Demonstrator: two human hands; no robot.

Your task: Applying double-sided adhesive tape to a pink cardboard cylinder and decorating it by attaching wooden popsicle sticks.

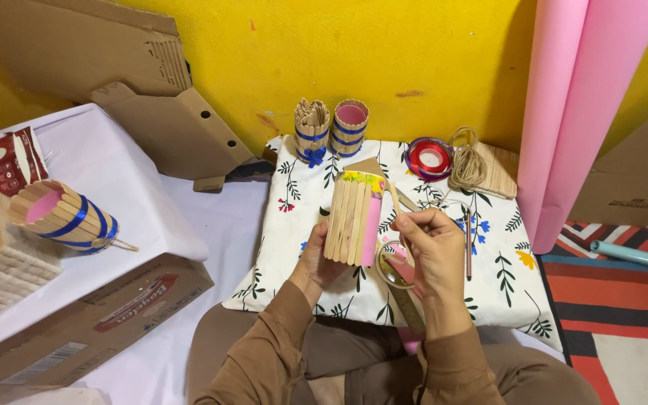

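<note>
- Holder of wooden craft sticks around a pink tube, partly clad: sticks on the near face, a pink strip bare along the right edge (far side hidden).
- Gripped from below in the left hand, fingers closed round the base, raised above the floral cloth.
- Right hand just beside the bare strip, fingertips pinched on a single craft stick; tape ring looped about that hand's lower fingers.
- Judged about midway: more sticks and any banding left to add.
- Finished pieces for comparison: two stick cups with blue bands by the yellow wall, another banded cup on its side on the white table at left.
- Supplies lying ready: red ribbon spool, twine bundle, pink paper roll.
</note>
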